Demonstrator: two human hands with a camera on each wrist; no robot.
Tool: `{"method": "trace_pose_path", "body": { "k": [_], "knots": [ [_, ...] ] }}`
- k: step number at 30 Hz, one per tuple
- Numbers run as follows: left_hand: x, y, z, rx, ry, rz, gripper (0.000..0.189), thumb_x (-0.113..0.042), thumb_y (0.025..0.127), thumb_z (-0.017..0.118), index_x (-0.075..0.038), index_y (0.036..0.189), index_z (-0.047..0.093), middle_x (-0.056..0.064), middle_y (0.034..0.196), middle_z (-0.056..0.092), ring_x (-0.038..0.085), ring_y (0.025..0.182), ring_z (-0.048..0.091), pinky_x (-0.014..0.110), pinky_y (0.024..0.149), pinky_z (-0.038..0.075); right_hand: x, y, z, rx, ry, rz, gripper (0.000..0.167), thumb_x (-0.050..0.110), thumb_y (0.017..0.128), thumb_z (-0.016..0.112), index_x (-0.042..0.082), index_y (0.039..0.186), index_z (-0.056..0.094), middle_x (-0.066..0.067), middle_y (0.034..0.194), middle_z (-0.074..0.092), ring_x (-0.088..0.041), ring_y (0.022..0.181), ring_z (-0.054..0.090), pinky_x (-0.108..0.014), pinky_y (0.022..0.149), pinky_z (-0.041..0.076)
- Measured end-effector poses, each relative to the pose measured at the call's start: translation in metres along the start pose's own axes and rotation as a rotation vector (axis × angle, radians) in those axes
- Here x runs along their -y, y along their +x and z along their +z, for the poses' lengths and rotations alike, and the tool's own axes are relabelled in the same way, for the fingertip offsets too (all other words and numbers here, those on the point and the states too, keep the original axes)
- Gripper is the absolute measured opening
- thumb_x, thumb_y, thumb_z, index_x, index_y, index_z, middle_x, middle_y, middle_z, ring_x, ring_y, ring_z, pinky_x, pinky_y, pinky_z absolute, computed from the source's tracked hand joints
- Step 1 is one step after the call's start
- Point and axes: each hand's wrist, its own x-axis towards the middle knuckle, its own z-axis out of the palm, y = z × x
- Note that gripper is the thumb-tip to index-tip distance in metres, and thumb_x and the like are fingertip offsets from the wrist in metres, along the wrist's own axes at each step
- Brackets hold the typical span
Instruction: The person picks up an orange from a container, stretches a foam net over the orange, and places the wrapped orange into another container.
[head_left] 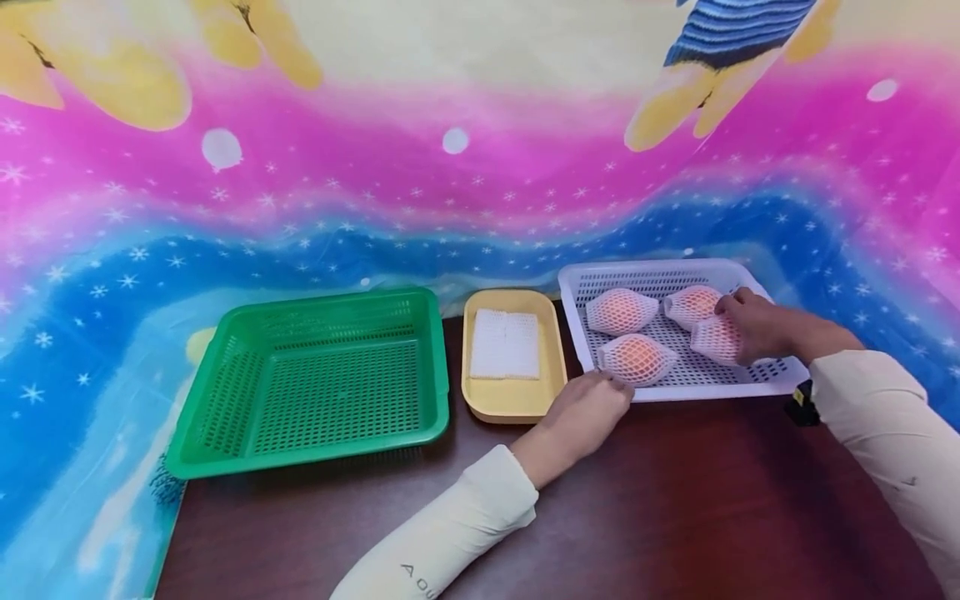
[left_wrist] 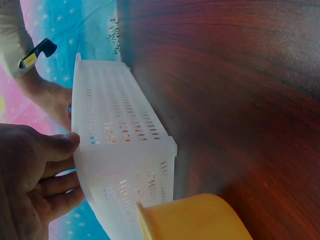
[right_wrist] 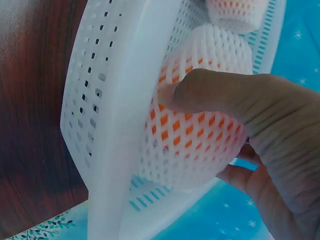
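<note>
My right hand [head_left: 757,325] grips a round orange-coloured fruit in a white foam net [right_wrist: 190,140], at the right part of the white basket [head_left: 697,390]. The right wrist view has the thumb across the netting and the other fingers round the far side. Other netted fruits lie in the basket: one at the back left [head_left: 622,312], one at the front left [head_left: 637,359] and one just behind the held one [head_left: 686,307]. My left hand [head_left: 585,417] rests at the basket's front left corner. In the left wrist view, its thumb and relaxed fingertips are right at the rim.
Left of the white basket stands a yellow tray [head_left: 517,408] with flat white foam nets [head_left: 504,343] in it. Further left is a large green basket [head_left: 337,400]. All stand on a dark wooden table [head_left: 645,517] before a colourful patterned cloth [head_left: 450,192].
</note>
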Motion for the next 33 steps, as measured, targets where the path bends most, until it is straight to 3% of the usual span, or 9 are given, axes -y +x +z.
{"method": "trace_pose_path", "body": {
  "k": [4, 10, 15, 21, 24, 26, 29, 33],
  "knots": [
    [-0.005, 0.002, 0.001, 0.011, 0.027, 0.008, 0.021, -0.011, 0.100, 0.059, -0.025, 0.101, 0.075, -0.013, 0.092, 0.071, 0.007, 0.092, 0.068, 0.022, 0.083, 0.056, -0.003, 0.003, 0.008, 0.031, 0.058, -0.003, 0.076, 0.007, 0.062, 0.090, -0.004, 0.126, 0.049, -0.030, 0.119, 0.043, -0.038, 0.102, 0.054, -0.051, 0.081, 0.052],
    [-0.007, 0.003, 0.004, 0.003, 0.058, 0.019, 0.022, -0.013, 0.102, 0.058, -0.026, 0.105, 0.075, -0.013, 0.095, 0.072, 0.005, 0.094, 0.068, 0.020, 0.083, 0.056, -0.004, 0.004, 0.023, 0.053, 0.044, 0.019, 0.075, 0.006, 0.062, 0.093, -0.001, 0.124, 0.050, -0.026, 0.120, 0.049, -0.040, 0.109, 0.055, -0.057, 0.087, 0.052],
    [-0.006, 0.001, 0.007, 0.008, 0.062, 0.039, 0.022, -0.014, 0.102, 0.057, -0.026, 0.112, 0.073, -0.014, 0.101, 0.072, 0.004, 0.101, 0.067, 0.019, 0.088, 0.055, -0.007, 0.006, 0.033, 0.036, 0.014, -0.006, 0.079, 0.004, 0.056, 0.094, 0.000, 0.121, 0.049, -0.024, 0.116, 0.049, -0.038, 0.105, 0.055, -0.052, 0.084, 0.052],
    [-0.005, -0.002, 0.010, 0.013, 0.085, 0.061, 0.024, -0.014, 0.102, 0.057, -0.025, 0.118, 0.071, -0.013, 0.106, 0.071, 0.004, 0.106, 0.065, 0.018, 0.091, 0.053, -0.008, 0.005, 0.034, 0.030, 0.000, -0.017, 0.078, 0.005, 0.055, 0.094, 0.002, 0.119, 0.049, -0.022, 0.115, 0.049, -0.035, 0.101, 0.054, -0.048, 0.080, 0.052],
    [-0.003, -0.005, 0.009, 0.038, 0.084, 0.061, 0.028, -0.015, 0.103, 0.055, -0.024, 0.127, 0.069, -0.011, 0.118, 0.071, 0.006, 0.116, 0.064, 0.020, 0.100, 0.052, -0.007, 0.006, 0.032, 0.020, -0.018, -0.038, 0.078, 0.006, 0.055, 0.095, 0.002, 0.118, 0.049, -0.024, 0.115, 0.050, -0.035, 0.101, 0.055, -0.048, 0.078, 0.052],
    [-0.002, -0.007, 0.009, 0.045, 0.042, 0.064, 0.030, -0.020, 0.105, 0.054, -0.021, 0.133, 0.066, -0.008, 0.128, 0.070, 0.009, 0.126, 0.062, 0.022, 0.109, 0.048, -0.007, 0.006, 0.032, 0.016, -0.031, -0.034, 0.079, 0.008, 0.055, 0.095, 0.002, 0.119, 0.050, -0.023, 0.116, 0.050, -0.035, 0.101, 0.056, -0.048, 0.076, 0.052],
    [0.005, -0.018, 0.006, 0.067, -0.095, 0.037, 0.042, -0.031, 0.109, 0.049, -0.015, 0.147, 0.056, -0.001, 0.147, 0.061, 0.014, 0.142, 0.052, 0.028, 0.122, 0.037, -0.005, 0.007, 0.030, 0.014, -0.037, -0.035, 0.082, 0.012, 0.056, 0.096, 0.000, 0.123, 0.050, -0.024, 0.117, 0.051, -0.036, 0.104, 0.056, -0.050, 0.080, 0.053],
    [0.027, -0.050, -0.008, 0.091, -0.309, -0.084, 0.057, -0.041, 0.110, 0.043, -0.008, 0.156, 0.043, 0.008, 0.160, 0.045, 0.022, 0.153, 0.037, 0.037, 0.128, 0.028, 0.004, 0.011, 0.020, 0.000, -0.024, -0.048, 0.084, 0.023, 0.064, 0.097, -0.004, 0.129, 0.050, -0.026, 0.121, 0.051, -0.039, 0.110, 0.056, -0.056, 0.088, 0.053]
  ]
}}
